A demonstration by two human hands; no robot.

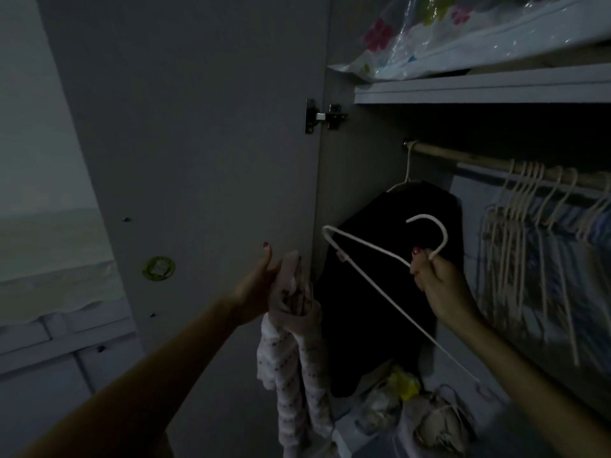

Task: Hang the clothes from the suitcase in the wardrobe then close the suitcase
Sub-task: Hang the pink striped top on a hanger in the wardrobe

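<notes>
The wardrobe (363, 180) stands open, and its grey door (205, 153) is swung out to the left with a metal hinge (325, 117) at its inner edge. Under the upper shelf (479, 89) a wooden rail (489, 158) runs to the right. On top of this shelf lies a clear plastic bag with flowers (463, 38). A black garment (390, 279) hangs on a hanger at the left end of the rail, close to the side wall. Further right on the rail hangs a group of empty white hangers (535, 226), pressed near to each other. At the wardrobe bottom there are some crumpled bags (416, 411), one of them yellow; the light is weak and I cannot tell more about them.

The left hand (261, 289) grips a pale patterned garment (294, 358) near its top, with the thumb raised, and the cloth hangs down in front of the door edge. The right hand (439, 285) has its fingers curled around the neck of a white hanger (373, 276), just below the hook, and the hanger is tilted in front of the black garment, away from the rail. The suitcase is not in view.
</notes>
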